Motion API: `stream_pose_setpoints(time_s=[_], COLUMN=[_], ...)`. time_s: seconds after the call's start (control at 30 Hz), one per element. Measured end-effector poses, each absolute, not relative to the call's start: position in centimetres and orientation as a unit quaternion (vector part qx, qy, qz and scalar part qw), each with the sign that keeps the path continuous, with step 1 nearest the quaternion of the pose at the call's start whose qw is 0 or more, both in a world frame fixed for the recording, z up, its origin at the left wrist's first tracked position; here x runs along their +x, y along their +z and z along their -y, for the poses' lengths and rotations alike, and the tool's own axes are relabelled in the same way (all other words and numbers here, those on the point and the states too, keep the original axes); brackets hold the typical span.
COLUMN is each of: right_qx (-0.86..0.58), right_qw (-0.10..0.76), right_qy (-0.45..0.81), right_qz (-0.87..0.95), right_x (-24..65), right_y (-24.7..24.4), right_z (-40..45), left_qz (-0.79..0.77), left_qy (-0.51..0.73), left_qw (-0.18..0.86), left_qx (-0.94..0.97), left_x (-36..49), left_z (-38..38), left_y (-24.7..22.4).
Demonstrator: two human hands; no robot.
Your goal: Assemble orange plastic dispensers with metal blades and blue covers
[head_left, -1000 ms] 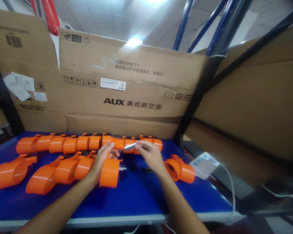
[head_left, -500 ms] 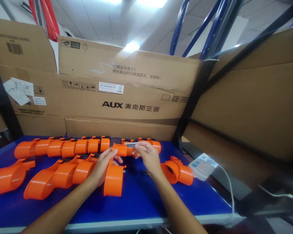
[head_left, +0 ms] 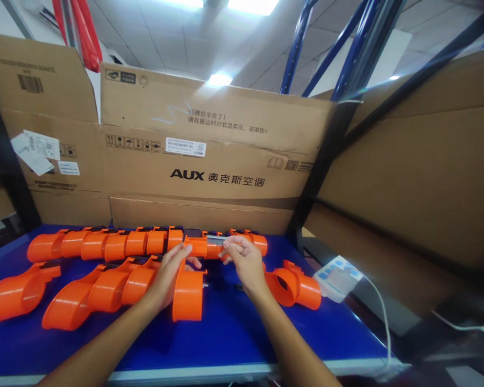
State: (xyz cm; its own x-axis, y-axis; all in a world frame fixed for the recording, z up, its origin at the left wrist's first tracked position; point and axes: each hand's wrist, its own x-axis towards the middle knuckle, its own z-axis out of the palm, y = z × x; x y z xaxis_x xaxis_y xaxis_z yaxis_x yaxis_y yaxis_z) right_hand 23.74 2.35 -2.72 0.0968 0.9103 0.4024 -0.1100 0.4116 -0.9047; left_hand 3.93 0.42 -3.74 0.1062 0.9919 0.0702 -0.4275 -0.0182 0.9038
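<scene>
My left hand [head_left: 171, 269] is closed on an orange plastic part [head_left: 187, 295], whose wide round band hangs down below the fingers. Its narrow upper section lies by my left thumb. Just to the right, my right hand [head_left: 244, 258] pinches a thin grey metal strip [head_left: 216, 240], which points left toward the upper section of the orange part. Whether the strip touches that part cannot be made out. Behind both hands runs a row of similar orange parts [head_left: 115, 246], partly hidden by the fingers.
More orange parts [head_left: 70, 303] lie at the front left, and others [head_left: 292, 285] right of my right forearm. A white and blue device [head_left: 337, 277] with a white cable sits at the table's [head_left: 226, 349] right edge. Cardboard [head_left: 145, 177] stands behind.
The whole view has shifted slightly. Both hands keep nearly the same pose, with the orange part and the metal strip still held.
</scene>
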Motion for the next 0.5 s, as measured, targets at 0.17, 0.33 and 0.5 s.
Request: stream_pose_setpoints(time_s=[0.17, 0.33, 0.5], right_qx=[-0.371, -0.384, -0.38], right_qw=[0.623, 0.623, 0.626], right_qy=[0.396, 0.385, 0.376], right_qz=[0.564, 0.562, 0.569], right_x=[23.74, 23.96, 24.16], right_y=[-2.58, -2.43, -2.26], right_z=[-2.1, -1.87, -1.93], left_qz=[-0.345, -0.328, -0.336], left_qy=[0.586, 0.584, 0.552], left_qw=[0.602, 0.62, 0.63], left_qx=[0.419, 0.408, 0.43], left_x=[3.82, 3.7, 3.25], left_z=[-0.33, -0.2, -0.61], left_y=[-3.67, -3.63, -3.92])
